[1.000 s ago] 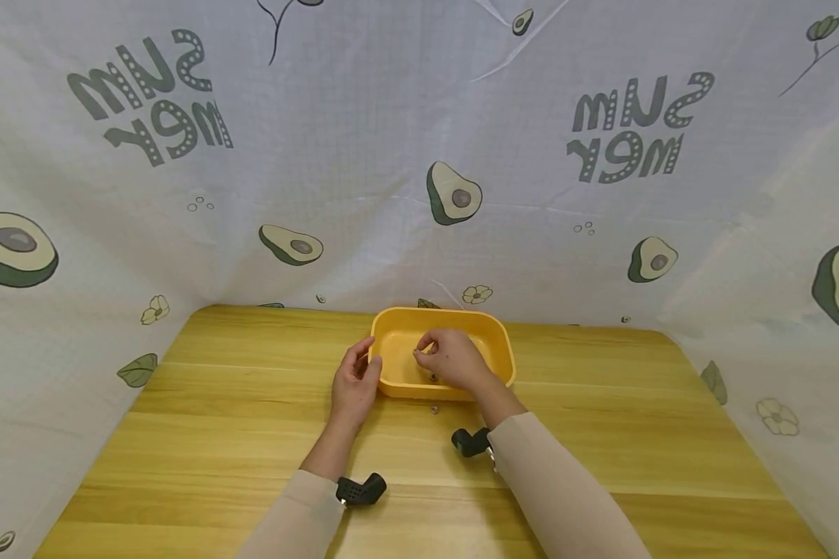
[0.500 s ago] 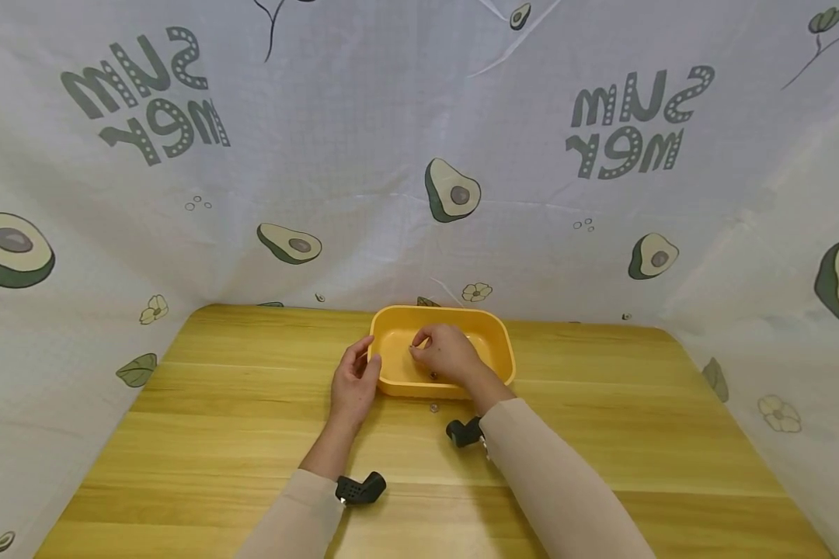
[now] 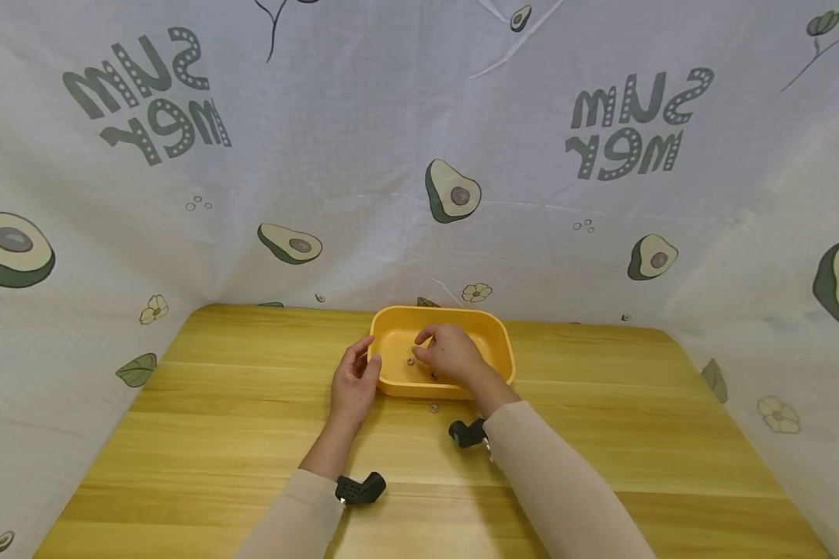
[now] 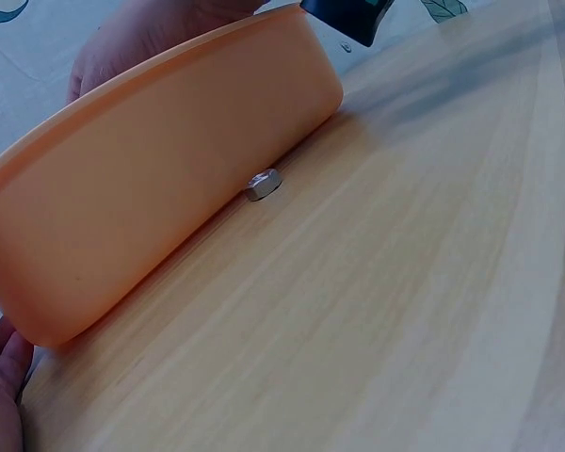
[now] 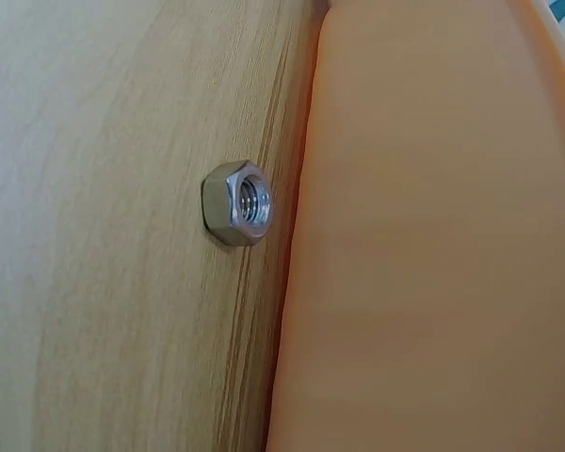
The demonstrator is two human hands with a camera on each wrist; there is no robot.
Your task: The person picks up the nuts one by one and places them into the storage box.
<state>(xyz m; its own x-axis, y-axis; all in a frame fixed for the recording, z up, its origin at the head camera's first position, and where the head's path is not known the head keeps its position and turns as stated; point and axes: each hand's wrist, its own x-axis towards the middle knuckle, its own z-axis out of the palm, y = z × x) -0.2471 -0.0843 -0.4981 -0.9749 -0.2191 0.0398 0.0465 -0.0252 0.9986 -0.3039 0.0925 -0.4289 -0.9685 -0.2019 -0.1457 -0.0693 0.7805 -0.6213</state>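
Observation:
A yellow plastic bin (image 3: 384, 382) stands on the wooden table, with two small metal hex nuts inside: one nut (image 3: 410, 361) below my right fingertips, another nut (image 3: 434, 376) closer to the front wall. My right hand (image 3: 449, 353) reaches in over the front rim; its thumb and index finger are parted, with nothing visible between them. At the bin's left end, my left hand (image 3: 355, 386) rests loosely against the outside, fingers relaxed. A third hex nut (image 5: 235, 203) lies on the table just outside the front wall. The right fingers are hidden in the right wrist view.
The wooden table (image 3: 252, 435) extends to both sides of the bin. A white cloth (image 3: 363, 155) printed with avocados hangs behind it. Each wrist carries a black camera mount (image 3: 361, 489), below the beige sleeves.
My right hand has moved slightly left, then back right. The nut its fingertips were pinching now lies on the bin floor, the fingers having parted. My left hand stays put.

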